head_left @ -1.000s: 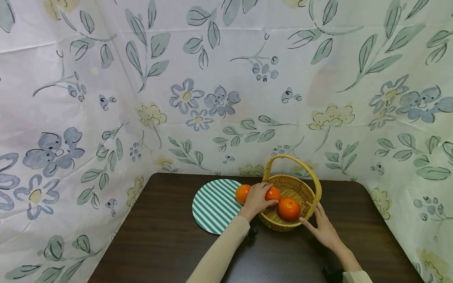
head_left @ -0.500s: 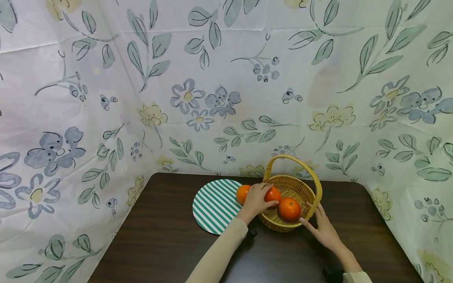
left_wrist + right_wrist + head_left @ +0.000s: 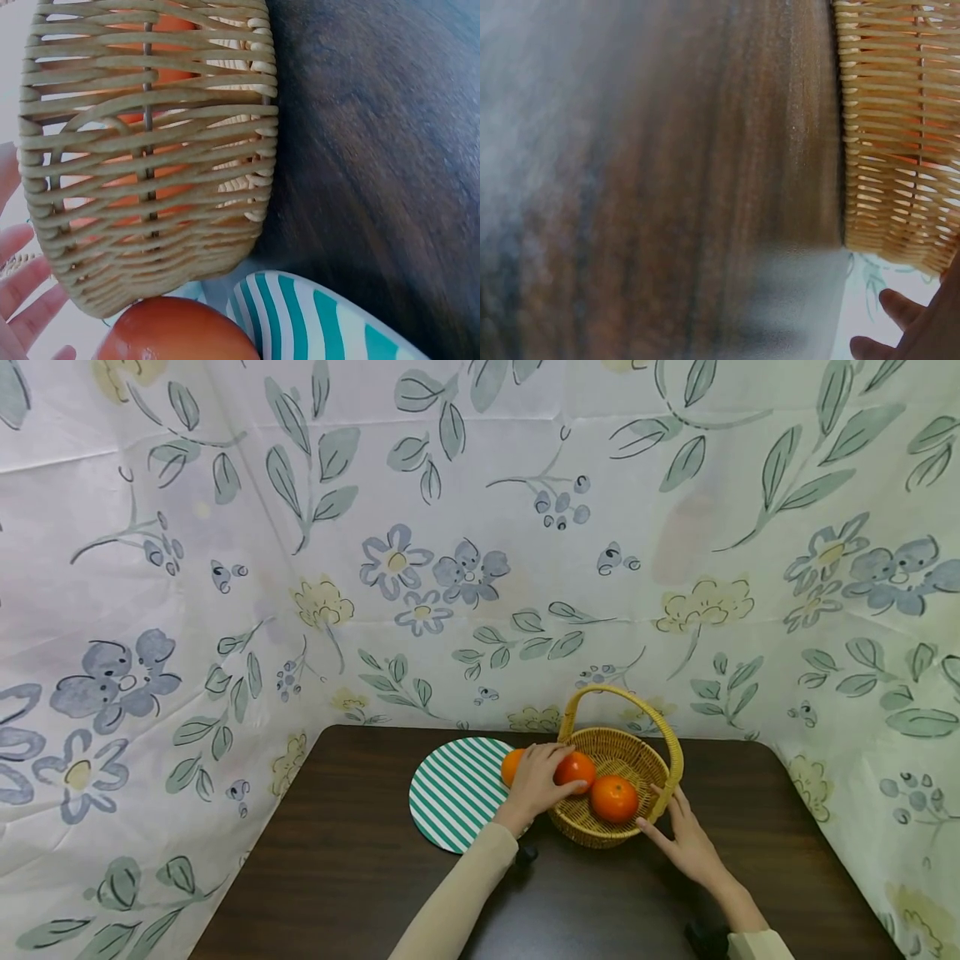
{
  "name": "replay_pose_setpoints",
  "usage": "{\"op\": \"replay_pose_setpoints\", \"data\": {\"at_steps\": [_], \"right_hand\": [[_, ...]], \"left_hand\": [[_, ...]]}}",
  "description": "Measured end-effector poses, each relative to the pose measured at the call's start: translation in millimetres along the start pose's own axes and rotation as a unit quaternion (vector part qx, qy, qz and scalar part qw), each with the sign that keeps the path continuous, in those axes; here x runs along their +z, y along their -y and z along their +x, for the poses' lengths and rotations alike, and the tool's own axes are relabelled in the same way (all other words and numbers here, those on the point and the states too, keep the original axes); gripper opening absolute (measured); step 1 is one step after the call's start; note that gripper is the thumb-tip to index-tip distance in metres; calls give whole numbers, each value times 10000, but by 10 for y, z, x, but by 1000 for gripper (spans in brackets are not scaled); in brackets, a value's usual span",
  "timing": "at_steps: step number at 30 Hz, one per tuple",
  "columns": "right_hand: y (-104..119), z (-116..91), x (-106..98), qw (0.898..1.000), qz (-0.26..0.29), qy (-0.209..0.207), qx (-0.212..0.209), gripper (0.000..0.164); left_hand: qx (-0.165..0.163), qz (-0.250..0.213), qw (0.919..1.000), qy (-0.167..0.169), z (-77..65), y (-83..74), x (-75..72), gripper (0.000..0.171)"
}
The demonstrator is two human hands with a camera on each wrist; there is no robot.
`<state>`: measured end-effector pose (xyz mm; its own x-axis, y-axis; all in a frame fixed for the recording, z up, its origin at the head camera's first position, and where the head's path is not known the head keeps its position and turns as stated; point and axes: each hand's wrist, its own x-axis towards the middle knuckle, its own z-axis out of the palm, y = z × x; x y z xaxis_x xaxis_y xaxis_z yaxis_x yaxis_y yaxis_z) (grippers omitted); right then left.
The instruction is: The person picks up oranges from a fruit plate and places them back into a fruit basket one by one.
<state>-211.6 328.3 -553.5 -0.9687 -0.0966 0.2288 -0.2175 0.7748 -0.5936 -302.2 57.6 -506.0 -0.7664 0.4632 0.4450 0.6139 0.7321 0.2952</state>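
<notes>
A yellow wicker basket (image 3: 592, 842) with a tall arched handle stands toward the table's back right. Two tangerines lie in it: one (image 3: 615, 799) near the front right, another (image 3: 576, 772) at the left side. My left hand (image 3: 532, 781) is over the basket's left rim, thumb and fingers spread about the left tangerine; in the left wrist view the fingertips (image 3: 37, 300) look loose and apart. Beyond that hand, a third tangerine (image 3: 512, 766) rests on a round striped plate (image 3: 456, 793), partly hidden. My right hand (image 3: 688, 843) touches the basket's right side, fingers extended.
The dark wooden table (image 3: 337, 860) reaches to a flower-patterned cloth (image 3: 450, 677) behind it and at both sides. The green-and-white plate stands close against the basket's left side. The arched handle (image 3: 622, 693) rises over the basket opening.
My left hand has shifted slightly left, and more of the left tangerine in the basket shows. The right hand and the basket have stayed in place.
</notes>
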Motion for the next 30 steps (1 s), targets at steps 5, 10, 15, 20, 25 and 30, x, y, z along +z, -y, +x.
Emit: {"op": "replay_pose_setpoints", "data": {"at_steps": [5, 10, 15, 20, 25, 30], "right_hand": [[11, 4, -12, 10000, -33, -23, -27, 69], [16, 1, -6, 10000, -32, -15, 3, 69], [16, -13, 19, 10000, -3, -12, 47, 69], [1, -15, 20, 10000, -3, 2, 57, 69], [6, -5, 9, 10000, 2, -23, 9, 68], [8, -7, 10, 10000, -11, -13, 56, 68]], "left_hand": [[6, 12, 9999, -136, -18, 35, -15, 65], [-18, -44, 9996, -274, -50, 66, -39, 63], [-8, -40, 9998, -172, -81, 95, -62, 63], [117, -60, 9997, -207, -106, 130, -102, 64], [82, -102, 9996, -241, -138, 178, -116, 64], [-15, -279, 9993, -259, -173, 223, -109, 62]]}}
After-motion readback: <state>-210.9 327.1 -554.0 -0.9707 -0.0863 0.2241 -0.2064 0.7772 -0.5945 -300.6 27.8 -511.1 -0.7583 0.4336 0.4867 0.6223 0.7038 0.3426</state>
